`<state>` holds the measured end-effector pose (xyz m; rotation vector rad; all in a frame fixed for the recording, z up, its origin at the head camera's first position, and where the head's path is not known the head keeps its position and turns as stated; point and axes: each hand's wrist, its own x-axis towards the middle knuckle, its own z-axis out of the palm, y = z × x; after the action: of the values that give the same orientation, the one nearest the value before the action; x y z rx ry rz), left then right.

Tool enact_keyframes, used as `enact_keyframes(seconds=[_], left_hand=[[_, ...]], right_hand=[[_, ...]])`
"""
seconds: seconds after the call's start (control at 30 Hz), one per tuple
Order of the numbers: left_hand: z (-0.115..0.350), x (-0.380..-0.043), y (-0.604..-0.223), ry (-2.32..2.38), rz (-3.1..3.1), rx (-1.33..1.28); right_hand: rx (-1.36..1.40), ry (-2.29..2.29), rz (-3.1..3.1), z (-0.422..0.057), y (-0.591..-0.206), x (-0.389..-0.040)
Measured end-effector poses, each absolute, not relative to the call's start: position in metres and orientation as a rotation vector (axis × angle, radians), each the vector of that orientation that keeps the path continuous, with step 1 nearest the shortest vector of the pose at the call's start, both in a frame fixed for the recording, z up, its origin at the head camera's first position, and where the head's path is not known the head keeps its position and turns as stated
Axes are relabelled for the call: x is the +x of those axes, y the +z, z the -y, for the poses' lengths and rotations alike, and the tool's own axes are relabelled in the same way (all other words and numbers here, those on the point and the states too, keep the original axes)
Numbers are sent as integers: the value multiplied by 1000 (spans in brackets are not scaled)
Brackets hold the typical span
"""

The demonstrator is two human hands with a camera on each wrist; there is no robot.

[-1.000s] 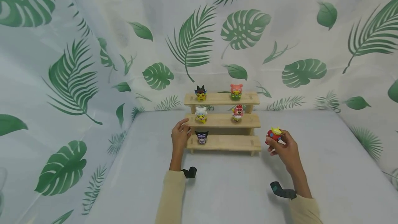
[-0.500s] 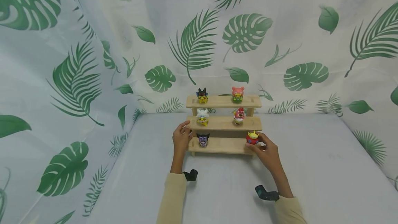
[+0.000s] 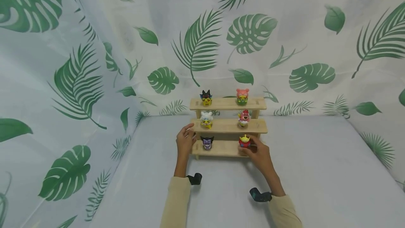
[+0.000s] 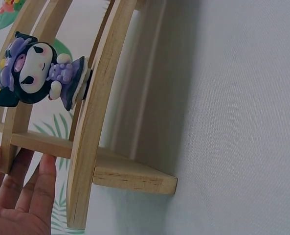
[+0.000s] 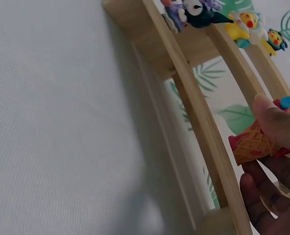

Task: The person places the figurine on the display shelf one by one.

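Note:
My right hand [image 3: 261, 154] pinches a small red figurine [image 3: 244, 143] with a yellow top, over the right part of the bottom tier. In the right wrist view its waffle-cone base [image 5: 254, 143] hangs close by the bottom plank's edge, thumb on one side and fingers on the other. At the three-tier wooden display stand [image 3: 226, 147], my left hand [image 3: 185, 141] grips the left end of the middle tier, fingers [image 4: 44, 183] reaching under the plank in the left wrist view. A black-and-purple figurine [image 4: 34, 73] stands upright at the bottom tier's left.
On the middle tier stand a white-hooded yellow figurine [image 3: 206, 120] and a pink bear figurine [image 3: 244, 119]. The top tier bears a black-eared figurine [image 3: 206, 98] and a pink-hooded one [image 3: 242, 97]. Leaf-printed sheeting [image 3: 196, 83] rises behind the white tabletop [image 3: 316, 157].
My right hand has carried the red figurine leftward, from beside the stand to over the bottom tier. The left hand has stayed at the stand's left end.

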<state>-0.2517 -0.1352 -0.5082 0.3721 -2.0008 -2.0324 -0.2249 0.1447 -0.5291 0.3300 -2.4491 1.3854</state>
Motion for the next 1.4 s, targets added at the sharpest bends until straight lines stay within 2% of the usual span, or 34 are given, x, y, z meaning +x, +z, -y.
enact_keyframes(seconds=[0.57, 0.97, 1.27, 1.4], left_hand=[[132, -254, -506, -2066, 2008, 375], [126, -231, -468, -2012, 2073, 352], [130, -233, -472, -2028, 2062, 343], [134, -242, -485, -2048, 2058, 353]], right_hand=[[352, 1342, 2416, -141, -534, -228], [280, 1273, 2347, -136, -535, -221], [291, 1225, 2394, -134, -541, -221], [256, 1203, 2417, -133, -542, -220]])
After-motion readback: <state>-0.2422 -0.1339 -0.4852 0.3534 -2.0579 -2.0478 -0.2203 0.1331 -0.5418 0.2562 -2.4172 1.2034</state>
